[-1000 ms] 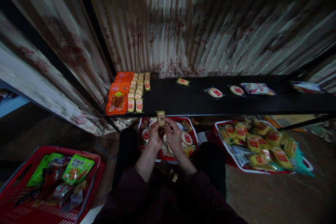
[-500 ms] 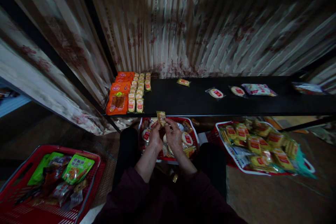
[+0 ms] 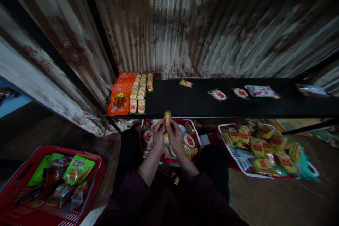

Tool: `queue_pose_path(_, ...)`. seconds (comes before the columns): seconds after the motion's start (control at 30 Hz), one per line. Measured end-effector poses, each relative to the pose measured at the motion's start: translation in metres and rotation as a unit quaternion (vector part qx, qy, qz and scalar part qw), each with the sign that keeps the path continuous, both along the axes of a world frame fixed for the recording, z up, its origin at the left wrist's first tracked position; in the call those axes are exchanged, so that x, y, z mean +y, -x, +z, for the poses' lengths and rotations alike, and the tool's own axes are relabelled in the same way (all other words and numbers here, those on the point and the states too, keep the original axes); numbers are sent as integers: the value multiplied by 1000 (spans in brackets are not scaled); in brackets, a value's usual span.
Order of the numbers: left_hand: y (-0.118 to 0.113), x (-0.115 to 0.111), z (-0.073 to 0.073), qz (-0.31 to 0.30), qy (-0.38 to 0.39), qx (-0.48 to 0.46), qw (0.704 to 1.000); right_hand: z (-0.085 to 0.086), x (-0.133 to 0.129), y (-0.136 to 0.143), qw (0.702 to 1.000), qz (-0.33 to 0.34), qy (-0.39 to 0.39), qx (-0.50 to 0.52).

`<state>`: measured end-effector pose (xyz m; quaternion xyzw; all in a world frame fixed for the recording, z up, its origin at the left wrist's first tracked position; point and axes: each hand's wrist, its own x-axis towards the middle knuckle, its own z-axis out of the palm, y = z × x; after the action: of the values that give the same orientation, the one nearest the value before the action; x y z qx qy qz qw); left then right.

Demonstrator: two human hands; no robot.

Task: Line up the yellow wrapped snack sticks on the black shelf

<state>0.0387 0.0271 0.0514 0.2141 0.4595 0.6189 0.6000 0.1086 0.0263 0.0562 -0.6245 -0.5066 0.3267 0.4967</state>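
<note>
Both my left hand and my right hand are closed on a small wrapped snack cake, yellowish in clear film. They hold it upright between the fingertips, over the red basket between my knees. That basket holds round white wrapped cakes with red labels and other small packets. Just beyond my hands runs the front edge of the black shelf. Rows of small yellow wrapped cakes stand at its left end, beside orange snack bags.
On the shelf lie a single yellow packet, two round wrapped cakes and a white packet. A basket of yellow packets stands right; a red basket with green bags stands left. A curtain hangs behind.
The wrapped cake has been turned in my fingers, from tilted and broad to upright and narrow. My hands have shifted slightly and drawn closer together around it.
</note>
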Motion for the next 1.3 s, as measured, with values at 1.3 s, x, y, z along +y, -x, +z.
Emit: queue_pose_path(1.3, 16, 28, -17, 81, -57, 301, 948, -19, 39, 7, 1000, 10, -2, 4)
